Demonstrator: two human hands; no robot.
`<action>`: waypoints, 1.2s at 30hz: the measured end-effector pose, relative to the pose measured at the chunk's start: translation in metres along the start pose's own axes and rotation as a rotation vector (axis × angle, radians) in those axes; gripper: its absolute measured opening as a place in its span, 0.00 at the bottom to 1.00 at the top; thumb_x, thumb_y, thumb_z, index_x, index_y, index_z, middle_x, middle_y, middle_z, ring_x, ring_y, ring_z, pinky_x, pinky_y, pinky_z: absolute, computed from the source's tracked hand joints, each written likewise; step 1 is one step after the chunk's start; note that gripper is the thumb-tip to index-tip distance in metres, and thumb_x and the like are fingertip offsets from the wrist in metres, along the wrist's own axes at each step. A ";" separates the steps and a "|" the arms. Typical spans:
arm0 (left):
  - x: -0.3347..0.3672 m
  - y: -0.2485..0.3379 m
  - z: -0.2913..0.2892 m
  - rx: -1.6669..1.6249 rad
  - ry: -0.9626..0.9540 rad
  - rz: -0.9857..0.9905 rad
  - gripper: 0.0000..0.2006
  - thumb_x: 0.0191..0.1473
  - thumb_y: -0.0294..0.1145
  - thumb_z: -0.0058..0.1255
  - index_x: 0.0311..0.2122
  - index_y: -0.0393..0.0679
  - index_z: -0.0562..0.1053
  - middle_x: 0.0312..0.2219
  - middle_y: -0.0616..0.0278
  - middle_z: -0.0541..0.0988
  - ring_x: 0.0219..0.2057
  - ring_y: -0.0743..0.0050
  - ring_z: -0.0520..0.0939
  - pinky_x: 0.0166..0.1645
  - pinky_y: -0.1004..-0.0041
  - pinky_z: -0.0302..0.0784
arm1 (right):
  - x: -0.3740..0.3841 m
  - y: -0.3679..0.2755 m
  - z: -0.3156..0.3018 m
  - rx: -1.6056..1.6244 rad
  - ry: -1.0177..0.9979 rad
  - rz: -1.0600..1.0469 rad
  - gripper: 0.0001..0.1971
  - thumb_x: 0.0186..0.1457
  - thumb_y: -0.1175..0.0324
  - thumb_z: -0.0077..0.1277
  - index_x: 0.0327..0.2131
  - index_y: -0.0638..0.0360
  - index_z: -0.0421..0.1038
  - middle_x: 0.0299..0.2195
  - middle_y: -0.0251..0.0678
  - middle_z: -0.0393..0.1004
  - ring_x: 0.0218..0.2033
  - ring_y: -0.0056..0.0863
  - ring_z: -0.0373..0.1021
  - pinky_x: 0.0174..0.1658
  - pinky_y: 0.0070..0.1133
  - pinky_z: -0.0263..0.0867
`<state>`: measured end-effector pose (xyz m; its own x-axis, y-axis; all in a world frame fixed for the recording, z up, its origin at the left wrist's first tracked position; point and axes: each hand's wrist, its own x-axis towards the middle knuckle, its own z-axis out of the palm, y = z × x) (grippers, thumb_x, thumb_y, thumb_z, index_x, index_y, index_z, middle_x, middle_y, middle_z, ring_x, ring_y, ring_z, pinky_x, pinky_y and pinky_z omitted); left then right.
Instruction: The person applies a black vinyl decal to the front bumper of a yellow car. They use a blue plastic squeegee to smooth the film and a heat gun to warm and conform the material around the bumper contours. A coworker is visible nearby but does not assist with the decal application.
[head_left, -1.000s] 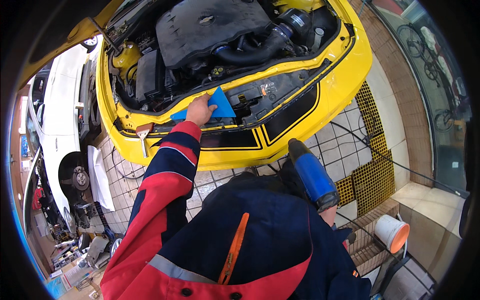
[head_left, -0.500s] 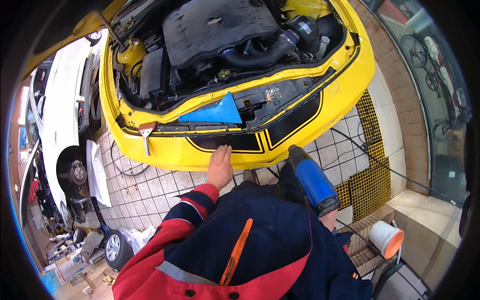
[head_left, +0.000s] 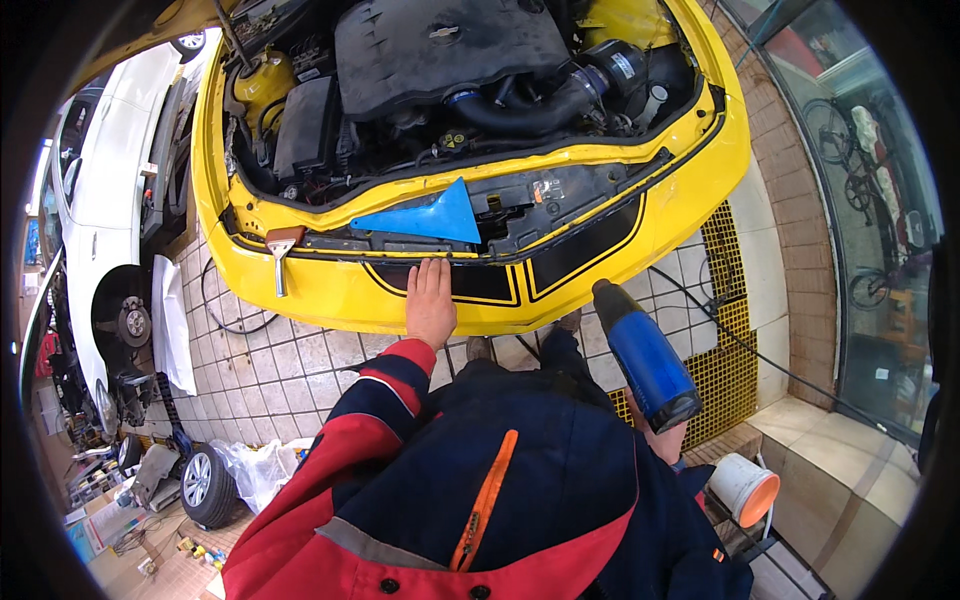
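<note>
While my left hand (head_left: pixel 432 303) lies flat and unclenched on the black panel (head_left: pixel 485 284) of the yellow bumper (head_left: pixel 330 302), my right hand (head_left: pixel 668 440) grips the blue heat gun (head_left: pixel 650 365), nozzle (head_left: pixel 612 303) toward the bumper; best to press evenly, nozzle angled clear of my skin.

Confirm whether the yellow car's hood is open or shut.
Open: on the yellow car, the hood stands raised at the upper left, leaving the engine cover and intake hose exposed.
</note>
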<state>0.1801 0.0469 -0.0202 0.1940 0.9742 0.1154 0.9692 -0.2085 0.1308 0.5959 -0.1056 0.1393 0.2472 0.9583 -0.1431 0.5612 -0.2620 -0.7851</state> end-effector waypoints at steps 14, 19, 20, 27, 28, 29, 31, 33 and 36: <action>0.027 -0.009 -0.005 0.067 -0.060 0.144 0.23 0.57 0.28 0.51 0.56 0.27 0.75 0.46 0.44 0.78 0.54 0.43 0.78 0.69 0.51 0.70 | 0.008 -0.031 0.002 -0.065 0.063 0.003 0.28 0.55 0.60 0.74 0.53 0.66 0.74 0.47 0.46 0.82 0.46 0.38 0.81 0.50 0.33 0.76; 0.023 0.000 -0.005 0.139 -0.074 0.119 0.25 0.57 0.29 0.51 0.59 0.26 0.73 0.50 0.41 0.78 0.58 0.41 0.77 0.71 0.50 0.67 | 0.008 -0.033 0.005 0.348 0.160 0.174 0.22 0.58 0.68 0.71 0.53 0.64 0.75 0.41 0.40 0.81 0.38 0.31 0.78 0.44 0.28 0.75; 0.021 0.002 -0.006 0.146 -0.070 0.111 0.26 0.58 0.29 0.51 0.60 0.26 0.72 0.52 0.41 0.78 0.59 0.41 0.76 0.71 0.50 0.67 | 0.009 -0.032 0.005 0.498 0.148 0.263 0.21 0.58 0.69 0.70 0.53 0.63 0.75 0.39 0.39 0.81 0.35 0.29 0.78 0.42 0.26 0.74; 0.019 0.003 -0.011 0.100 -0.067 0.102 0.29 0.57 0.31 0.53 0.62 0.25 0.71 0.56 0.39 0.77 0.62 0.40 0.74 0.73 0.52 0.64 | 0.026 -0.005 -0.021 1.036 0.365 0.515 0.16 0.67 0.66 0.59 0.55 0.60 0.73 0.32 0.33 0.75 0.28 0.23 0.72 0.31 0.22 0.70; 0.019 0.002 -0.013 0.055 -0.077 0.082 0.30 0.56 0.31 0.54 0.62 0.26 0.71 0.57 0.38 0.77 0.63 0.41 0.74 0.73 0.53 0.64 | 0.028 0.004 -0.029 1.163 0.376 0.589 0.14 0.69 0.64 0.58 0.52 0.59 0.73 0.33 0.31 0.74 0.30 0.23 0.71 0.33 0.22 0.71; 0.019 -0.002 -0.015 -0.007 -0.112 0.057 0.30 0.55 0.29 0.55 0.62 0.27 0.71 0.58 0.38 0.77 0.64 0.41 0.74 0.73 0.53 0.65 | 0.029 0.014 -0.036 1.282 0.378 0.641 0.10 0.70 0.62 0.57 0.47 0.56 0.73 0.33 0.29 0.74 0.31 0.22 0.70 0.35 0.22 0.71; 0.019 -0.009 -0.020 -0.133 -0.124 0.024 0.30 0.53 0.26 0.55 0.63 0.30 0.71 0.60 0.39 0.76 0.65 0.40 0.74 0.73 0.53 0.65 | 0.029 0.037 -0.045 1.450 0.431 0.729 0.09 0.70 0.61 0.56 0.41 0.54 0.72 0.33 0.28 0.73 0.31 0.21 0.70 0.35 0.23 0.71; 0.017 -0.023 -0.029 -0.581 -0.108 -0.191 0.31 0.52 0.21 0.54 0.64 0.35 0.71 0.62 0.40 0.76 0.66 0.38 0.73 0.73 0.53 0.66 | 0.021 0.060 -0.049 1.508 0.429 0.833 0.09 0.70 0.60 0.55 0.40 0.53 0.71 0.32 0.27 0.72 0.31 0.21 0.69 0.35 0.23 0.71; 0.012 -0.037 -0.040 -0.449 0.213 -0.261 0.29 0.52 0.18 0.53 0.62 0.35 0.72 0.58 0.40 0.77 0.61 0.35 0.75 0.68 0.52 0.71 | 0.006 0.082 -0.043 1.454 0.421 0.901 0.09 0.71 0.60 0.54 0.39 0.52 0.71 0.32 0.26 0.72 0.30 0.22 0.69 0.36 0.23 0.72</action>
<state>0.1406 0.0627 0.0162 -0.1237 0.9691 0.2132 0.8126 -0.0245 0.5823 0.6777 -0.1262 0.0999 0.3559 0.4324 -0.8284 -0.8894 -0.1153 -0.4423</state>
